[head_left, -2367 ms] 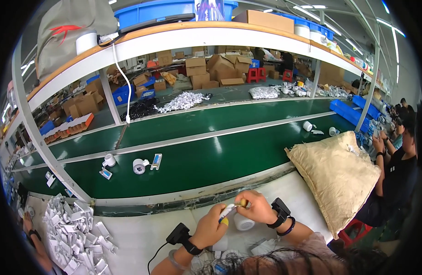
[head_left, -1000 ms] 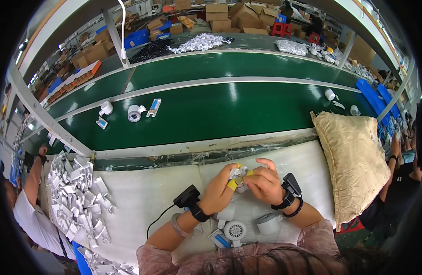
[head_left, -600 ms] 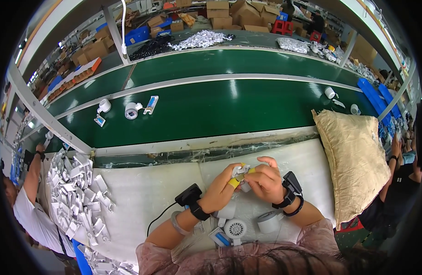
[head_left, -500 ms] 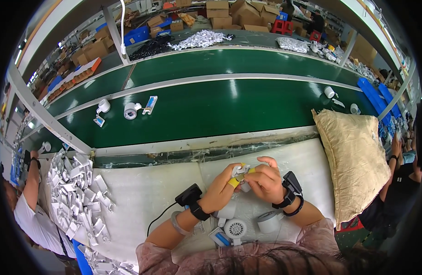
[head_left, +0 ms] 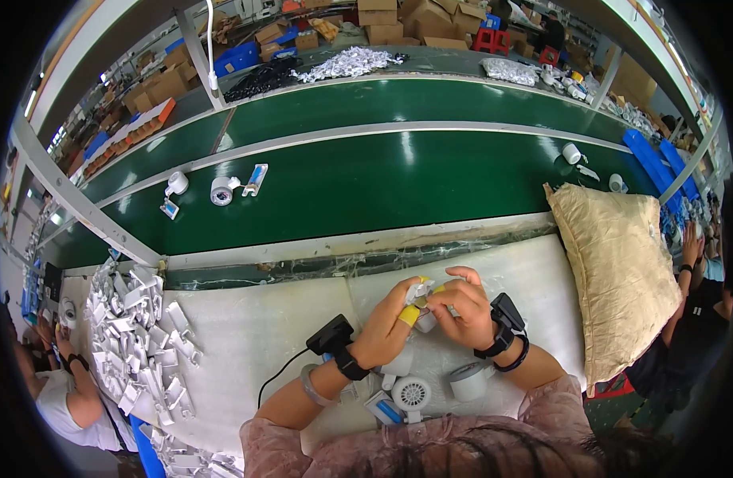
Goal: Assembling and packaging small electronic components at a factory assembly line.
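Note:
In front of me, over the white padded table, both hands meet at a small white plastic part (head_left: pixel 417 291). My left hand (head_left: pixel 385 333) pinches it, and yellow wraps show on its fingers. The fingertips of my right hand (head_left: pixel 465 314) are closed together at the near side of the part, its index finger raised. What the right fingertips grip is too small and covered to make out. Just below my hands lie a white round piece with a fan-like grille (head_left: pixel 412 393), a white cylindrical housing (head_left: pixel 468 382) and a white plate with a blue strip (head_left: pixel 384 408).
A heap of white plastic brackets (head_left: pixel 139 327) covers the table's left side. A tan sack (head_left: pixel 617 279) stands at the right. Beyond runs a green conveyor belt (head_left: pixel 335 183) carrying a few white lamp-like units (head_left: pixel 223 191). Co-workers (head_left: pixel 80 398) sit at both sides.
My hands stay close together on the white part, with small shifts of the fingers. At the left, the co-worker's arms have moved, and a white round unit now shows by their hands.

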Demonstrator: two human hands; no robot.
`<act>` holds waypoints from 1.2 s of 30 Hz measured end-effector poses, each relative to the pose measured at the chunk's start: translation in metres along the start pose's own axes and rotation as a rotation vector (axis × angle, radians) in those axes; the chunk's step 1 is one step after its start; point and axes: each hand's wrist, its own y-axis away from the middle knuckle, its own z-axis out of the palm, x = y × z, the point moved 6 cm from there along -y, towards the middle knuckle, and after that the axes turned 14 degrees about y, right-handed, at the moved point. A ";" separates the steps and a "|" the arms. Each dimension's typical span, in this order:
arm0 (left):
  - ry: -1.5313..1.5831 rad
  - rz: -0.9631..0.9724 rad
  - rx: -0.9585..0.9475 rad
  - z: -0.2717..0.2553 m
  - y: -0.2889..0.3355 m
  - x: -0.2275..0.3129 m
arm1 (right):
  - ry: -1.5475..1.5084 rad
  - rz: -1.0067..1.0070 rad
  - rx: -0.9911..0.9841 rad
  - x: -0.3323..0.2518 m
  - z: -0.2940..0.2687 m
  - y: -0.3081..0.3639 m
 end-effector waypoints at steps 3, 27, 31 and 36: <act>-0.036 0.019 0.010 0.001 0.000 0.001 | 0.030 -0.029 -0.006 -0.003 -0.001 -0.001; -0.082 0.081 0.006 0.001 0.000 0.006 | -0.015 -0.023 -0.008 -0.002 -0.001 -0.002; -0.139 0.084 0.028 0.001 0.000 0.004 | -0.010 -0.028 -0.002 -0.003 -0.002 -0.003; -0.189 0.073 0.030 0.001 0.000 0.003 | 0.003 -0.038 -0.002 -0.002 -0.002 -0.004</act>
